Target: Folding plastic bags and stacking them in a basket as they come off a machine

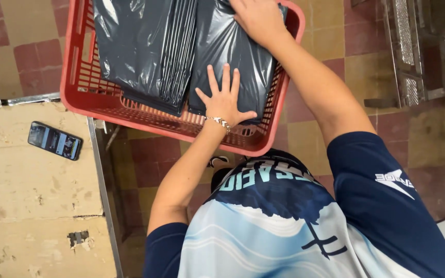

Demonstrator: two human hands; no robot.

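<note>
Head view: both hands (225, 100) press glossy dark plastic bags (233, 46) (creased, stacked) in red basket (78, 98).

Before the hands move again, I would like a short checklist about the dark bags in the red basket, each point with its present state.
1. Left hand flat on the right stack of dark plastic bags, fingers spread: ok.
2. Right hand on the far end of the same stack: ok.
3. Left stack of bags fully inside the red basket: ok.
4. Basket fully supported from below: cannot tell; it overhangs the worn table and the tiled floor.
5. Phone apart from the basket, lying flat on the table: ok.
6. Number of bags in each stack: cannot tell.
</note>
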